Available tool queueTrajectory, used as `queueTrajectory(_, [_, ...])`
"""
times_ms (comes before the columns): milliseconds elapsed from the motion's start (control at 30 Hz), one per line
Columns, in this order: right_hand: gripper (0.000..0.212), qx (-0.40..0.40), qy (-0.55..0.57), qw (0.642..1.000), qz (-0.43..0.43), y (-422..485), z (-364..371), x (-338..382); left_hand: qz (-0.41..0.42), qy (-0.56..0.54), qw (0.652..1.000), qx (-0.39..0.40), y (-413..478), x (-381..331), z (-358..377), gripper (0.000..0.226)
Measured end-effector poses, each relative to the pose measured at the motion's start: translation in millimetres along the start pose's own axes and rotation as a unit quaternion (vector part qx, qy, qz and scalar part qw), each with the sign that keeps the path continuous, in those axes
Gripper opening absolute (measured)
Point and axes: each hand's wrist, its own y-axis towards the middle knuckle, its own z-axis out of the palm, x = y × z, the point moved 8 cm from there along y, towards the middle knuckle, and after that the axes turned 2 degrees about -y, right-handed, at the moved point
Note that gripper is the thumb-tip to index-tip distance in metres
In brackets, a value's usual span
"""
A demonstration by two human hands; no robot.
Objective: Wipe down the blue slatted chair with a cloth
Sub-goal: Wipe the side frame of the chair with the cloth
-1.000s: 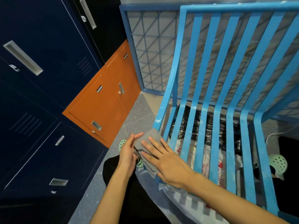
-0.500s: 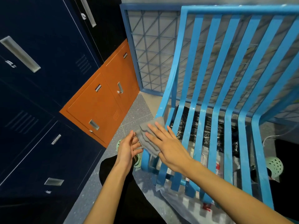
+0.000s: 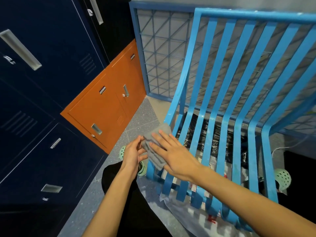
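The blue slatted chair [image 3: 239, 103] fills the right half of the view, its seat slats running toward me. A folded grey cloth [image 3: 154, 147] lies over the seat's left edge slat. My right hand [image 3: 172, 151] presses flat on the cloth with straight, spread fingers. My left hand [image 3: 133, 151] is just left of the cloth, its fingertips touching the cloth's left edge; whether they pinch it is hidden.
Dark blue lockers [image 3: 42, 82] and an orange cabinet [image 3: 106, 108] stand close on the left. A blue wire-mesh panel [image 3: 162, 53] stands behind the chair. A plastic sheet [image 3: 188, 218] lies under the chair, on the speckled floor [image 3: 136, 122]. Green perforated shoes [image 3: 283, 178] show below.
My right hand has slid the cloth away from me along the seat's left edge, toward the backrest bend. My left hand followed beside it, and the view drew back.
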Motion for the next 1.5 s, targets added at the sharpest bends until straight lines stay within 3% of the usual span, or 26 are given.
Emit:
queueTrajectory(133, [0.067, 0.005, -0.087, 0.991, -0.104, -20.2, 18.7, 44.7, 0.003, 0.014, 1.0, -0.004, -0.2, -5.6, -3.6, 0.024])
queueTrajectory(300, [0.064, 0.013, -0.123, 0.983, -0.135, -24.2, 22.7, 51.0, 0.008, 0.044, 0.999, 0.001, -1.8, -9.2, -3.3, 0.023])
queueTrajectory(467, [0.07, 0.006, -0.067, 0.997, -0.043, -11.2, 3.8, 26.9, 0.029, 0.063, 0.998, 0.002, -12.9, -14.6, -5.3, 0.02])
queueTrajectory(667, [0.073, 0.033, -0.091, 0.99, -0.101, -30.3, 27.6, 61.6, 0.076, 0.112, 0.991, -0.003, -33.5, -9.0, -13.7, 0.018])
queueTrajectory(733, [0.063, 0.009, -0.1, 0.99, -0.102, -25.1, 25.3, 56.9, 0.074, 0.12, 0.99, -0.006, -34.8, -6.3, -15.9, 0.018])
queueTrajectory(800, [0.051, -0.023, -0.078, 0.995, -0.061, -11.7, 14.8, 42.4, 0.074, 0.102, 0.992, -0.019, -33.7, -7.2, -19.4, 0.017])
queueTrajectory(933, [0.049, -0.062, 0.022, 0.997, 0.048, 6.2, -2.6, 12.8, 0.064, 0.073, 0.994, -0.054, -31.5, -2.3, -29.5, 0.021])
queueTrajectory(1067, [0.062, -0.018, -0.052, 0.996, -0.07, -4.6, 12.8, 38.9, 0.03, 0.048, 0.997, -0.049, -33.0, 7.8, -28.3, 0.02])
queueTrajectory(1133, [0.065, -0.021, -0.061, 0.994, -0.086, -7.2, 11.8, 33.5, 0.029, 0.044, 0.997, -0.049, -32.1, 7.8, -27.5, 0.021])
queueTrajectory(1267, [0.048, -0.076, 0.067, 0.994, 0.044, 4.9, -3.6, -6.6, 0.035, 0.052, 0.997, -0.042, -29.7, 6.7, -24.0, 0.023])
queueTrajectory(1333, [0.046, -0.088, 0.069, 0.992, 0.064, 3.5, -1.6, -6.4, 0.029, 0.053, 0.997, -0.046, -28.1, 8.6, -24.4, 0.023])
queueTrajectory(1500, [0.054, -0.048, -0.033, 0.996, -0.066, -15.2, 15.8, 30.9, 0.025, 0.049, 0.997, -0.048, -21.6, 4.1, -24.9, 0.024])
